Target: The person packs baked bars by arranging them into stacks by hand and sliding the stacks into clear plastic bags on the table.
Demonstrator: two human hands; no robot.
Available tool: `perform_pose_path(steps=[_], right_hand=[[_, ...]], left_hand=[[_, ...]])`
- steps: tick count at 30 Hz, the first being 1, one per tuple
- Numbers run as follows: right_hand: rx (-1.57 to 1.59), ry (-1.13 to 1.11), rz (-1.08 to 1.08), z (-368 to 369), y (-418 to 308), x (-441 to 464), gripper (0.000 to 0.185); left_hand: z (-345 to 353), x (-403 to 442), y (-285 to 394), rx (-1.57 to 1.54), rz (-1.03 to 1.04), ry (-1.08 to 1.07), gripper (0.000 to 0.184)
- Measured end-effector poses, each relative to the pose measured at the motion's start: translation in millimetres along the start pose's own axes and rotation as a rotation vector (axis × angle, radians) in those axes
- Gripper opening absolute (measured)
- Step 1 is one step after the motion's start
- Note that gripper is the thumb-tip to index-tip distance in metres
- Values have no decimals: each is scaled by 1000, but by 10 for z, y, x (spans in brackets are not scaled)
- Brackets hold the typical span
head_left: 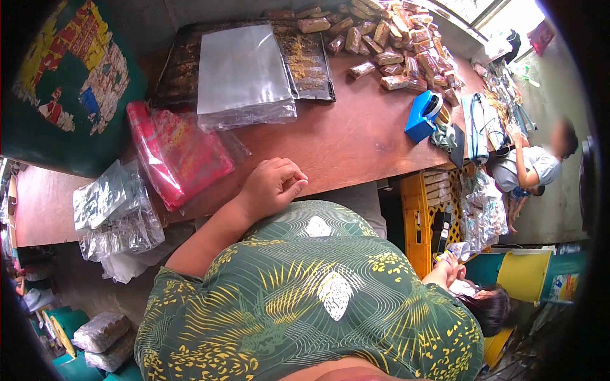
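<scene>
My left hand [277,183] is at the near edge of the brown table [356,140], fingers curled and thumb against them, with nothing visible in it. Left of it lies a red printed plastic bundle [181,155]. Beyond the hand, a stack of clear plastic bags [244,70] rests on a dark, crumb-covered tray [308,60]. Many small wrapped bars [387,51] are piled at the back of the table. My right hand is out of sight.
A blue tape dispenser [420,117] stands at the table's right. Clear bags [117,209] hang over the left edge by a green drum [70,89]. A yellow crate [416,219] and two other people [527,166] [489,309] are at the right.
</scene>
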State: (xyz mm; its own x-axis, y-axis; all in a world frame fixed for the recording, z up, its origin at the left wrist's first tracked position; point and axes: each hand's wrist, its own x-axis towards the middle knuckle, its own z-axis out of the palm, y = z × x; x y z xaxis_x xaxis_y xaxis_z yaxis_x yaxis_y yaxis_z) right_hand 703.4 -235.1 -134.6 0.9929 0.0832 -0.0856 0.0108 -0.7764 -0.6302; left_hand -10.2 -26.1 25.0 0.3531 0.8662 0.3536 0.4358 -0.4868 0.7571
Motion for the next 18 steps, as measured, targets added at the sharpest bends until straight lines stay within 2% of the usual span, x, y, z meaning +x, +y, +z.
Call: perform_pose_path(steps=[13, 16, 18], right_hand=[[26, -12, 57, -12, 103, 13, 45], [54, 0, 34, 159, -116, 83, 45], [121, 19, -84, 446, -554, 129, 45]], left_hand=[[10, -5, -14, 13, 9, -5, 9], [8, -15, -27, 5, 19, 1, 9], [14, -11, -48, -14, 20, 2, 10]])
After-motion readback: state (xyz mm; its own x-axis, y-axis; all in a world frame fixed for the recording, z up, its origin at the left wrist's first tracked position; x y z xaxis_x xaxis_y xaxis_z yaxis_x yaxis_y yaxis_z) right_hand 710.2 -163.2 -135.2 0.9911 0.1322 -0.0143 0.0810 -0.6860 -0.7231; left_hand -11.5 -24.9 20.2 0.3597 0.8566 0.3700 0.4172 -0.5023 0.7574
